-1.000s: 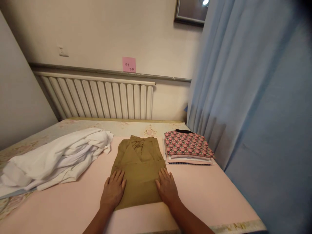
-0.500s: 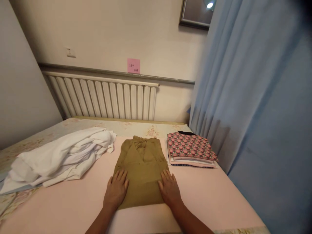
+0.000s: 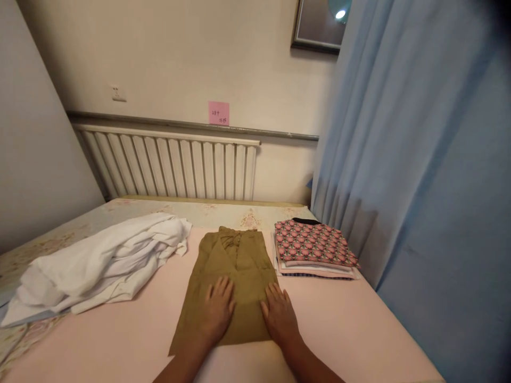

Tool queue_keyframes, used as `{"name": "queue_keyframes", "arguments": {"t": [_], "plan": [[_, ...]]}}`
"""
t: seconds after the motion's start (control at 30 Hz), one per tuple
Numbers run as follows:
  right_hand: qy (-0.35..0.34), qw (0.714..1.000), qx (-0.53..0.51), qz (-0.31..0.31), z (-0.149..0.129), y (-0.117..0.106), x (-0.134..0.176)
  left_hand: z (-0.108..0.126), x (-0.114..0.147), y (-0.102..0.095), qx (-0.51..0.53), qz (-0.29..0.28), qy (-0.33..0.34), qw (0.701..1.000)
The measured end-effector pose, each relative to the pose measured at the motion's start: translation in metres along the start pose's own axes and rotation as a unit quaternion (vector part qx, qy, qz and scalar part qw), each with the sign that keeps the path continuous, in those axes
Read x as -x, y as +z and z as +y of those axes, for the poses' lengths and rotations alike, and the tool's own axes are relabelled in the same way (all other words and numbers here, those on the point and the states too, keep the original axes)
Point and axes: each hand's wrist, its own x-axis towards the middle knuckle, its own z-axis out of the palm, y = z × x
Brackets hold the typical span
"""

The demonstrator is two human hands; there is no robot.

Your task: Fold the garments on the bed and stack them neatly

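Around my work on the pink sheet (image 3: 339,335), a rumpled white cloth heap (image 3: 115,263) lies to the left, and a stack of folded clothes, topped by a pink-patterned garment (image 3: 315,243) with a black neckband, sits just beside my work on the right. A blue curtain (image 3: 399,133) hangs along the bed's right side; a white radiator (image 3: 175,170) stands behind its far edge. My left forearm hides part of the cloth's near edge.

I count 1 olive V-neck garment (image 3: 247,287), 1 white heap, 1 stack, 1 pink note (image 3: 219,113), 1 wall socket (image 3: 118,93) and 1 framed picture (image 3: 319,29). The olive garment lies folded between heap and stack, under my 2 hands.

Since 0.5 s ago my left hand (image 3: 219,308) has moved from the garment's left edge inward; the lower left corner now flares out past it. It lies flat, released, palm down. My right hand (image 3: 280,314) stays on the right edge, likewise flat and released.
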Motion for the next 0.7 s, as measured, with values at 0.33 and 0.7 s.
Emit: {"name": "queue_keyframes", "arguments": {"t": [0.33,0.7], "plan": [[0.0,1.0,0.007,0.003,0.001,0.003,-0.001,0.009,-0.01,0.023,0.051,-0.042,0.089,0.994],[0.003,1.0,0.001,-0.005,0.0,0.001,-0.002,0.022,-0.03,0.019,0.028,-0.031,-0.05,0.998]]}}
